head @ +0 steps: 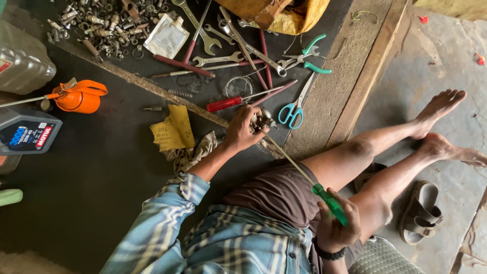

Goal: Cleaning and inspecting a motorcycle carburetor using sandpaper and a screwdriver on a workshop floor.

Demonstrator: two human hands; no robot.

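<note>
My left hand grips a small metal engine part just above the dark floor mat. My right hand is closed around the green handle of a long screwdriver. Its thin shaft runs up and left, and the tip sits in the metal part. Both hands are above my lap, with my bare legs stretched out to the right.
Spanners, a red screwdriver, blue scissors, green pliers and a pile of bolts lie above. An orange oil can, oil bottle, sandpaper and rag sit left. A sandal lies right.
</note>
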